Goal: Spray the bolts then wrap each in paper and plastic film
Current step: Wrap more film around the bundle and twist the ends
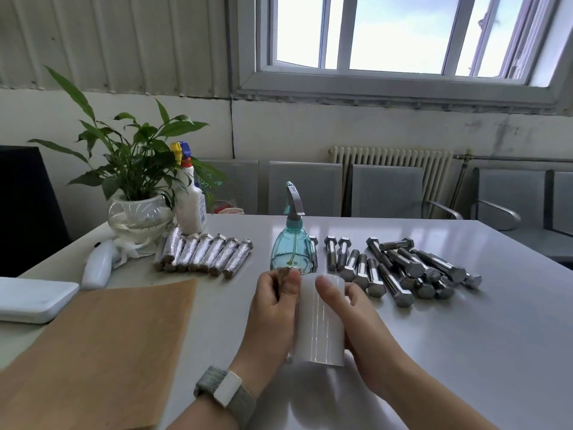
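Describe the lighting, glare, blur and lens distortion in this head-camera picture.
Head view: daylight from the white-framed window overexposes the panes; soft glare lies on the glossy grey table; the wide lens bends the window frame; the left hand is slightly motion-blurred beside the translucent plastic film roll; the bare steel bolts look sharp.

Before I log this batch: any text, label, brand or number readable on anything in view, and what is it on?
No text can be read in this frame.
White spray bottle beside the plant: it has a label with blue print, too small and blurred to read.
Red and white item at the table's far edge: possible print, unreadable.
Teal spray bottle, film roll, bare bolts, wrapped bolts: no markings visible.
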